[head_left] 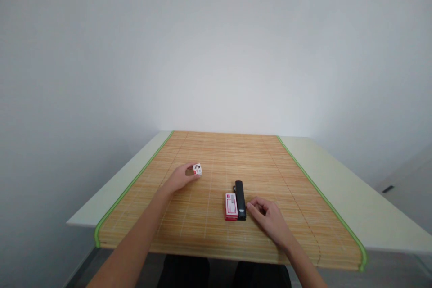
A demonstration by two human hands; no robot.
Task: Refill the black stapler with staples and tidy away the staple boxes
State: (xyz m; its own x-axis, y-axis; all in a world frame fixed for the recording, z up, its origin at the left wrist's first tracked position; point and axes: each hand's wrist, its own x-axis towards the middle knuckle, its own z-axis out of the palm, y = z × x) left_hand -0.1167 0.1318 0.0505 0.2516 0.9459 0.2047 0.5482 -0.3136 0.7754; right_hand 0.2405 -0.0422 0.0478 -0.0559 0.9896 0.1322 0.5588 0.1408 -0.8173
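Note:
My left hand (180,177) reaches out over the mat, its thumb and fingers gripping a small white box (197,169) with red and dark print by its left side. Nearer to me, a black stapler (240,200) lies lengthwise. Close against its left side is a red and white box (231,207), printed with a label. Just right of the stapler rests my right hand (268,218), fingers curled in and thumb close to the index fingertip. Nothing shows in it. Whether its fingertips touch the stapler, I cannot tell.
A bamboo mat (236,153) with green edging covers the middle of a white table (337,180). Its front end hangs at the table's near edge, above my dark-clothed legs (184,272). A plain pale wall (216,54) stands behind the table.

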